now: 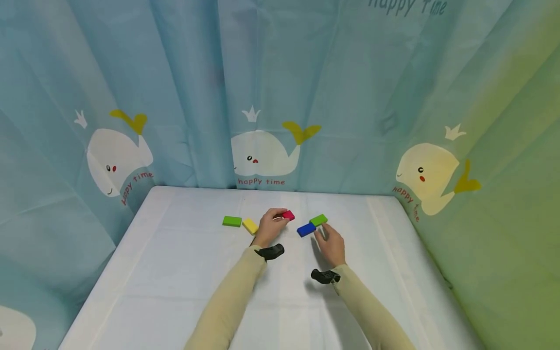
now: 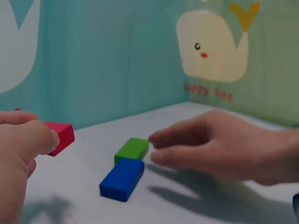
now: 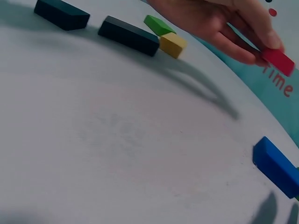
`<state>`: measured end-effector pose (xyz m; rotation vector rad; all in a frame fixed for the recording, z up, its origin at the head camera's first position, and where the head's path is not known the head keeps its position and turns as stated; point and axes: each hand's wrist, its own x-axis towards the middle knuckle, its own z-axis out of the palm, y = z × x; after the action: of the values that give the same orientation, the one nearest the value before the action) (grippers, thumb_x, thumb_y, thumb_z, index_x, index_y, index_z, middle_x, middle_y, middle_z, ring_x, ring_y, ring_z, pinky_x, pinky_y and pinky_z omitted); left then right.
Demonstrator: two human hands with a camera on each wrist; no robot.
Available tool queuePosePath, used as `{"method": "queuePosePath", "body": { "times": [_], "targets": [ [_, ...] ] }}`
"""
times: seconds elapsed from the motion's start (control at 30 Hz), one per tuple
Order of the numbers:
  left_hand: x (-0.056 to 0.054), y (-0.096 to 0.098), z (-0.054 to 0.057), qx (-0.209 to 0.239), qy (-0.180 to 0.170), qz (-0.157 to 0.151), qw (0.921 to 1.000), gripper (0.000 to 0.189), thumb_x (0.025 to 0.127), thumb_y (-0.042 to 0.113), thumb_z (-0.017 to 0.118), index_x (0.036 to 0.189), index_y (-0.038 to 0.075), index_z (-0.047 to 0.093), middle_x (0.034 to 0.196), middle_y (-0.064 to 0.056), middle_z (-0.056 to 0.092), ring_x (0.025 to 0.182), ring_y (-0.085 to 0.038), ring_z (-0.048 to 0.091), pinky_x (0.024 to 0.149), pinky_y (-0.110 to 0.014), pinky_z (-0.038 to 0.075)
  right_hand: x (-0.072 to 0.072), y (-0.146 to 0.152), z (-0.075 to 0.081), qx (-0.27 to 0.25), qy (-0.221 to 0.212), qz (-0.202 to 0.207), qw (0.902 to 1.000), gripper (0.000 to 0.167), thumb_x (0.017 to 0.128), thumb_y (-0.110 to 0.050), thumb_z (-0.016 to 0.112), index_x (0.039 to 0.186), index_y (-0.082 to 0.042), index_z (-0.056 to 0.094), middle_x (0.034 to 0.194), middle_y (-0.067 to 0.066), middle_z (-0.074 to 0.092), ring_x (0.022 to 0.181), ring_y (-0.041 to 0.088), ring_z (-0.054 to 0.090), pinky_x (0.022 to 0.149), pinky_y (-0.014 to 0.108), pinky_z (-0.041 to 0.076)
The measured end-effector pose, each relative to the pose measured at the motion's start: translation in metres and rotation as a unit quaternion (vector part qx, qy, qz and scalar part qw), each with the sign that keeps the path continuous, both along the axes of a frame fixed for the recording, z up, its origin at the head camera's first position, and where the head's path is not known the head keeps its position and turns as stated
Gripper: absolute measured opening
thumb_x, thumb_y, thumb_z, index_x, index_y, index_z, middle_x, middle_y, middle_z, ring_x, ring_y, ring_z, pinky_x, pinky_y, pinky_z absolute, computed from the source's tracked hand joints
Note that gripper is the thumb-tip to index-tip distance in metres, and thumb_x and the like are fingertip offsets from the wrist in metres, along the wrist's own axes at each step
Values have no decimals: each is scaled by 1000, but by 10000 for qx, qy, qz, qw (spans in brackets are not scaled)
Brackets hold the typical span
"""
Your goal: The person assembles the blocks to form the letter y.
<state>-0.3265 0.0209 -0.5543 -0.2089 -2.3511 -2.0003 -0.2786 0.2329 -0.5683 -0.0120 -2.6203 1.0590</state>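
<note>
My left hand (image 1: 269, 228) pinches a red block (image 1: 288, 215) between thumb and fingertips. In the right wrist view the red block (image 3: 279, 62) is held above the table. A blue block (image 2: 122, 179) lies flat, its far end against a green block (image 2: 132, 150), the two forming a stepped row. Beside the green block is my right hand (image 1: 332, 245), thumb and fingers apart with nothing between them. Its fingertips reach right to the green block's near side in the left wrist view.
Left of my left hand lie another green block (image 1: 232, 221) and a yellow block (image 1: 250, 225). Two dark blocks, one (image 3: 128, 35) near the yellow and another (image 3: 61, 13) farther off, show in the right wrist view. A whale-print curtain (image 1: 188, 97) hangs behind the white table (image 1: 175, 301).
</note>
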Motion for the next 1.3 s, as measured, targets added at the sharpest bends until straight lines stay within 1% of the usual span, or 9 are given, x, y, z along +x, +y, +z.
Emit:
{"method": "queuePosePath", "body": {
  "times": [0.07,0.17,0.37,0.53,0.7,0.83,0.97,1.2,1.3],
  "targets": [
    [2,4,2,54,144,91,9998,30,91,14,69,120,8,68,118,-7,61,107,-21,61,93,-32,51,-1,-1,0,-27,54,72,10000,48,92,-18,68,131,8,57,132,27,56,125,43,49,107,52,36],
    [6,8,1,143,203,236,9994,29,90,13,70,119,7,69,117,-7,62,105,-21,62,92,-30,52,-1,-4,0,-16,47,119,9999,49,91,-18,70,129,9,58,131,28,56,125,44,49,107,52,35],
    [11,16,-4,391,106,342,9986,33,89,14,73,120,6,68,119,-7,61,106,-22,62,93,-32,51,-2,-8,-2,-5,-33,107,9999,51,90,-21,71,129,9,57,131,28,56,125,44,48,108,53,34],
    [17,20,-11,535,134,504,9972,32,88,12,74,119,4,68,117,-10,61,106,-25,62,91,-34,52,-5,-15,-4,79,-38,242,9997,55,88,-22,74,130,10,56,132,30,54,126,44,47,108,53,34],
    [22,23,-16,651,4,664,9957,32,88,14,74,120,9,68,119,-9,61,106,-25,63,91,-34,52,-10,-24,-8,128,115,197,9997,60,84,-25,78,129,10,57,127,32,52,119,45,49,104,55,37],
    [23,24,-23,618,-59,744,9953,33,89,16,73,121,10,68,120,-7,61,106,-24,63,91,-33,52,-13,-31,-13,38,161,29,9999,62,82,-24,80,128,10,57,120,30,49,111,44,49,98,54,40],
    [24,26,-24,531,-42,823,9952,33,90,16,73,121,9,67,120,-6,62,106,-23,64,92,-33,52,-18,-36,-15,-7,71,-12,10000,62,82,-21,81,128,11,57,121,31,46,113,43,48,100,54,40],
    [26,29,-24,274,-247,817,9960,32,89,25,74,120,18,69,119,2,63,105,-17,64,89,-31,52,-34,-25,-6,167,-315,-142,9993,57,85,-20,77,129,10,57,128,33,46,120,47,45,104,56,37],
    [27,29,-25,123,-268,808,9963,30,89,25,74,119,20,69,118,4,63,107,-16,63,89,-33,52,-39,-16,-3,313,-431,-70,9986,55,85,-21,76,128,10,58,127,34,46,119,47,46,103,56,38]
  ]
}}
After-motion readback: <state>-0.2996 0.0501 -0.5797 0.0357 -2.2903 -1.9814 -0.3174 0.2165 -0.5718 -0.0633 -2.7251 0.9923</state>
